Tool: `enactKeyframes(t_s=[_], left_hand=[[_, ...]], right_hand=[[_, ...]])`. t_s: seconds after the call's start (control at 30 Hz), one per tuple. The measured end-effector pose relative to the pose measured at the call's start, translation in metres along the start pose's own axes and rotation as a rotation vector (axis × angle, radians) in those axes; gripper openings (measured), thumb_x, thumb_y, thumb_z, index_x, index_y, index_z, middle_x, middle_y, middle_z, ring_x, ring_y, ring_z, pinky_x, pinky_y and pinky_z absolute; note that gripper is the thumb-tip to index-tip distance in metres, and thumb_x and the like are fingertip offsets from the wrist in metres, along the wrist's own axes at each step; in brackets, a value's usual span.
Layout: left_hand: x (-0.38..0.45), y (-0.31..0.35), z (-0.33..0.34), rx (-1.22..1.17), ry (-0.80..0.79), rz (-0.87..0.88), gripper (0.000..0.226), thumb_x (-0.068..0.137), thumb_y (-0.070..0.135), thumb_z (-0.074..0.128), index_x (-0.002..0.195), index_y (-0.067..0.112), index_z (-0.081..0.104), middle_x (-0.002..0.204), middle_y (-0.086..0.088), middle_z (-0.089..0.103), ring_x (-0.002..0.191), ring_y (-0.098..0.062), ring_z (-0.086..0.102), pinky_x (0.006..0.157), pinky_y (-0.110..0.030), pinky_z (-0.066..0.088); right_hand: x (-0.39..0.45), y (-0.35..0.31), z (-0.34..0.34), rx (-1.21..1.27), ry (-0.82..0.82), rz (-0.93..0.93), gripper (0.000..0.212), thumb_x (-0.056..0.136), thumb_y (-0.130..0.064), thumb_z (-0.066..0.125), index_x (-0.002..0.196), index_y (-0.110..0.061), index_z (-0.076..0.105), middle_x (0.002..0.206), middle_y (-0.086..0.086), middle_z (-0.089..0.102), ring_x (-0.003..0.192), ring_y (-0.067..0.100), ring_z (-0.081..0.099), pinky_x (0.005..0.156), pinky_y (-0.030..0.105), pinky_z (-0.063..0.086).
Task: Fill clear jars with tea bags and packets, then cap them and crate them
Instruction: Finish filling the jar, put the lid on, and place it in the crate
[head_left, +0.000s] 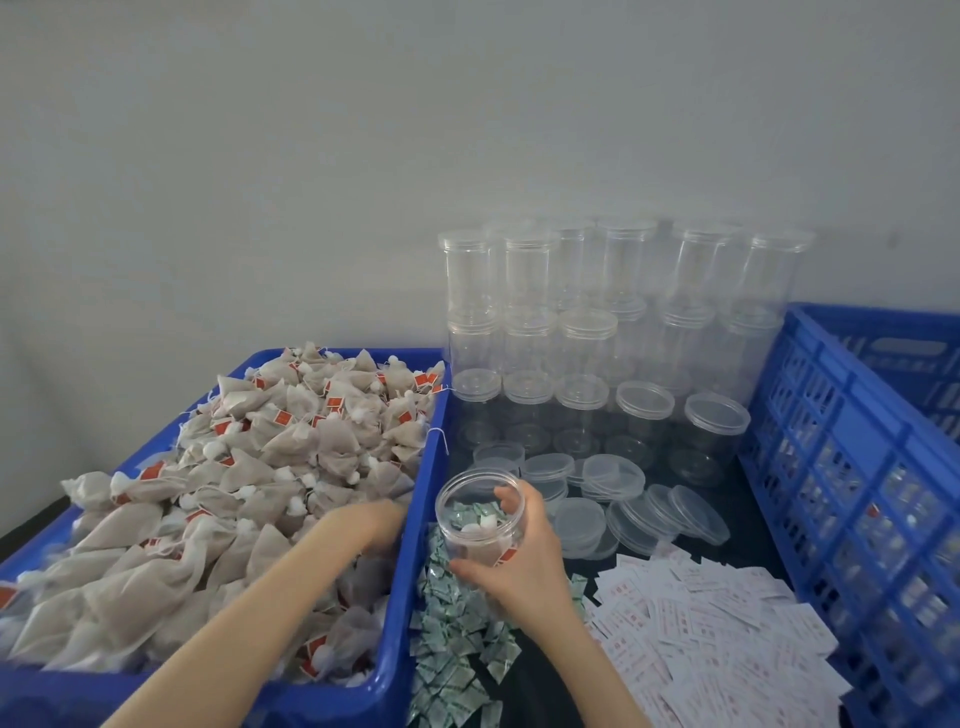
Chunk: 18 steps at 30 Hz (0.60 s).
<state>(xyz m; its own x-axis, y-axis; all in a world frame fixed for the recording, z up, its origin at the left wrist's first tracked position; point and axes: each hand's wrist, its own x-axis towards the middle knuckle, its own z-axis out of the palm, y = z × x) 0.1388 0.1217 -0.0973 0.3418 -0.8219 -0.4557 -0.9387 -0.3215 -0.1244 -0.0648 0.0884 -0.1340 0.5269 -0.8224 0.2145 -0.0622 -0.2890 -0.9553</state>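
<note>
Right hand (514, 564) is wrapped around an open clear jar (480, 512), thumb low on the near side and fingers curled over the far rim, holding it tilted just above the dark table (545, 686). Already inside the jar: a few green packets, something white, and a tea bag with a red tag down at the bottom. Left hand (371, 522) is reaching into the blue bin (400, 597) and its fingers are buried among the tea bags (234, 499), so can't tell if it's grabbing anything or just resting there. That bin is heaped with tan mesh bags with red tags and little white balls on strings. Between the bin and the right arm there's a strip of green packets (452, 654) scattered on the table, and to the right of those a spread of white packets (717, 629) with red print. Behind the jar lie loose clear lids (613, 475), then stacked rows of capped empty jars (582, 332) against the wall. Blue slatted crate (852, 467) sits on the far right, with something blurry showing through its slats.
</note>
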Motion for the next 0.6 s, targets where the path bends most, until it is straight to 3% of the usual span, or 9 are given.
enactKeyframes(t_s=[0.1,0.2,0.3,0.37,0.47,0.6], left_hand=[[0.014,-0.006,0.017,-0.013,0.071,0.034,0.047,0.102,0.034,0.035,0.136,0.004,0.050,0.142,-0.015,0.048,0.130,-0.031,0.047,0.099,-0.034,0.040],[0.019,-0.005,0.022,-0.114,0.059,-0.010,0.044,0.102,0.033,0.037,0.132,0.005,0.053,0.140,-0.011,0.050,0.129,-0.030,0.048,0.070,-0.025,0.041],[0.022,-0.003,0.026,-0.152,0.053,-0.050,0.041,0.099,0.029,0.045,0.133,0.008,0.052,0.138,-0.011,0.053,0.126,-0.029,0.051,0.087,-0.030,0.041],[0.027,-0.005,0.024,-0.110,0.144,-0.050,0.041,0.097,0.018,0.051,0.137,0.013,0.046,0.137,-0.010,0.053,0.122,-0.028,0.054,0.098,-0.037,0.045],[0.028,-0.008,0.023,-0.108,0.215,-0.003,0.049,0.095,0.015,0.050,0.142,0.014,0.038,0.138,-0.009,0.049,0.123,-0.028,0.053,0.101,-0.041,0.044],[0.034,-0.003,0.030,0.008,0.124,0.026,0.037,0.094,0.027,0.051,0.130,0.016,0.053,0.131,-0.004,0.059,0.120,-0.024,0.057,0.099,-0.038,0.046]], right_hand=[[0.000,0.000,0.000,-0.019,0.004,-0.004,0.087,0.045,-0.048,0.085,0.120,-0.046,0.041,0.125,-0.020,0.052,0.113,-0.019,0.046,0.085,0.001,0.040],[0.002,0.003,-0.001,-0.021,-0.007,-0.007,0.089,0.052,-0.035,0.092,0.123,-0.047,0.039,0.129,-0.020,0.050,0.114,-0.020,0.045,0.085,0.001,0.040],[0.002,0.005,-0.002,-0.035,-0.007,-0.009,0.089,0.056,-0.030,0.095,0.121,-0.050,0.038,0.130,-0.023,0.049,0.115,-0.021,0.043,0.086,0.000,0.040],[0.002,0.006,-0.003,-0.044,-0.004,-0.006,0.088,0.056,-0.030,0.095,0.120,-0.051,0.038,0.129,-0.023,0.049,0.115,-0.019,0.044,0.087,0.001,0.040],[0.000,0.007,-0.003,-0.053,0.001,-0.012,0.087,0.058,-0.026,0.095,0.119,-0.051,0.038,0.129,-0.021,0.049,0.117,-0.017,0.045,0.087,0.001,0.039],[-0.001,0.007,-0.004,-0.049,0.006,-0.008,0.088,0.057,-0.025,0.096,0.118,-0.052,0.038,0.129,-0.021,0.050,0.119,-0.010,0.047,0.089,0.006,0.041]])
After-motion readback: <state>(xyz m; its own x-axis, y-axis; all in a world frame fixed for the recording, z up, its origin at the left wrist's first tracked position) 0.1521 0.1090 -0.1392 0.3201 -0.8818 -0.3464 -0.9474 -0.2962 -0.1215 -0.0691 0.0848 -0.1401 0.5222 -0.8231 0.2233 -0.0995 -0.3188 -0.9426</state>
